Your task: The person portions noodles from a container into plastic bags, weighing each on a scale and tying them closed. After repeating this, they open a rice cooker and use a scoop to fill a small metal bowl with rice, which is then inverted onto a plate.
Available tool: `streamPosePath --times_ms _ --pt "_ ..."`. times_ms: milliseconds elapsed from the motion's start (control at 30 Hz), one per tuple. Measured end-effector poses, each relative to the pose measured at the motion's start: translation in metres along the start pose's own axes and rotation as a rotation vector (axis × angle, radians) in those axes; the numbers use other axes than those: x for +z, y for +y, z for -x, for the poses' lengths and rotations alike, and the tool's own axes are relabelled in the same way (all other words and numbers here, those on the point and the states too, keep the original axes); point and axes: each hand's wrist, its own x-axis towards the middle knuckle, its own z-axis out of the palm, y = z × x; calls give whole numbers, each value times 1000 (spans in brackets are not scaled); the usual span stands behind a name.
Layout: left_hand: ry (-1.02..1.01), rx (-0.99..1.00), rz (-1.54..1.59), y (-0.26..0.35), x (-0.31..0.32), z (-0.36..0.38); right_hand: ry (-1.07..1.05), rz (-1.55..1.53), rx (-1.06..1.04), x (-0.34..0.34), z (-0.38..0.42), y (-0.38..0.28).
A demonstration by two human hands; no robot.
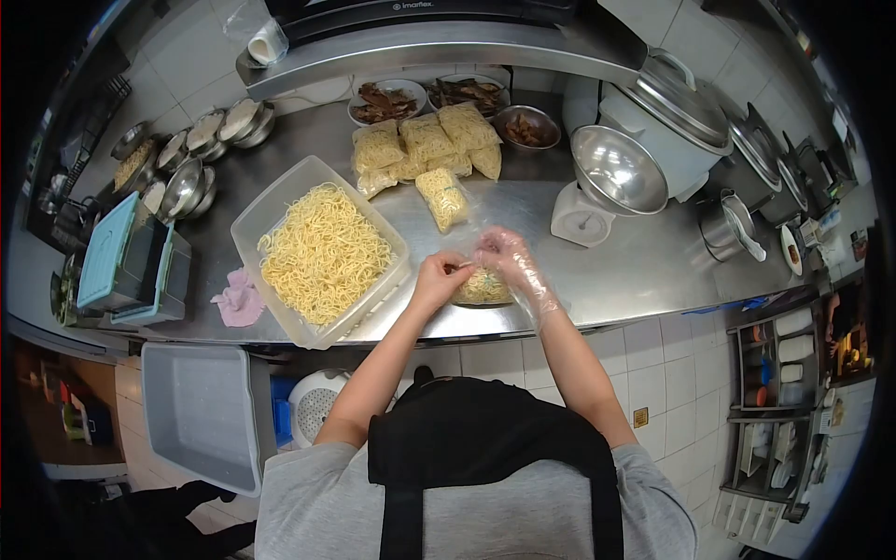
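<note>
A clear plastic bag of noodles (483, 288) lies at the front edge of the steel counter, under my hands. My left hand (439, 280) is bare, its fingers pinched at the bag's gathered top. In a loose clear plastic glove, my right hand (504, 250) pinches the same top from the other side. Another noodle bag (442, 200) lies just beyond my hands, with its plastic end toward them. To the left stands a translucent tub (245, 224) holding a large heap of loose yellow noodles (325, 250).
Filled noodle bags (427, 138) are piled at the back, before bowls of brown food (530, 128). A scale (581, 217) with a steel bowl (620, 168) stands right. A pink cloth (239, 299) lies beside the tub; a grey bin (198, 411) sits below the counter.
</note>
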Motion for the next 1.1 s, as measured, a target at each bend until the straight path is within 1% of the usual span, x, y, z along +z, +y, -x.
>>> streamPosePath --times_ms 33,67,100,133,167,200,233,267,300,333,367,400,433,467,533,567,600,633,767,833,867,933,967,1033,1067,1100 --pt "3 -1 1 2 1 1 -63 -70 -15 4 0 4" --pt "20 -7 -64 3 5 1 -126 -141 -30 7 0 7" --pt "39 -10 -129 6 6 1 -130 -139 -31 7 1 10" --pt "44 -8 -127 3 4 0 0 -152 24 6 3 2" --pt "44 -34 16 -1 -1 1 131 -165 81 6 4 -4" --pt "44 -59 159 -4 -6 2 130 -164 81 4 3 -1" --pt "45 -59 160 -7 -11 5 133 -151 28 0 0 3" --pt "40 -123 300 -9 -17 9 138 -139 -24 -2 -2 9" --pt "36 -188 441 -12 -19 14 137 -140 -24 -2 -4 14" --pt "109 -274 671 -3 -16 21 165 -126 -68 -1 -5 16" --pt "109 -274 671 -1 -16 22 193 -111 -112 0 -5 18" --pt "113 -237 605 1 -16 21 191 -110 -114 -2 -6 18" --pt "117 -201 538 5 -16 22 116 -103 -84 -4 -5 12" --pt "121 -204 539 8 -14 20 39 -95 -49 -4 -3 8" --pt "88 0 380 17 -8 6 27 -67 -24 -3 2 -6" --pt "90 3 382 14 -10 -3 22 -39 -7 -3 3 -12" --pt "80 33 309 11 -11 -12 22 -36 -8 -3 4 -16" --pt "69 62 235 15 -11 -15 37 -3 -14 -2 5 -18" --pt "107 132 122 31 -13 -16 43 63 -55 -3 6 -24" --pt "151 163 42 34 -13 -18 51 1 -60 -1 7 -22" --pt "146 163 42 34 -11 -17 52 -58 -70 -1 7 -21" --pt "89 39 -10 32 -10 -15 67 -111 -70 0 6 -15" --pt "90 41 -11 32 -10 -14 80 -164 -70 1 5 -12" --pt "120 313 -80 32 -9 -13 66 -195 -73 0 3 -9" --pt "119 312 -80 33 -11 -13 48 -227 -73 1 3 -8" --pt "102 227 -63 33 -15 -15 47 -228 -71 0 3 -8"
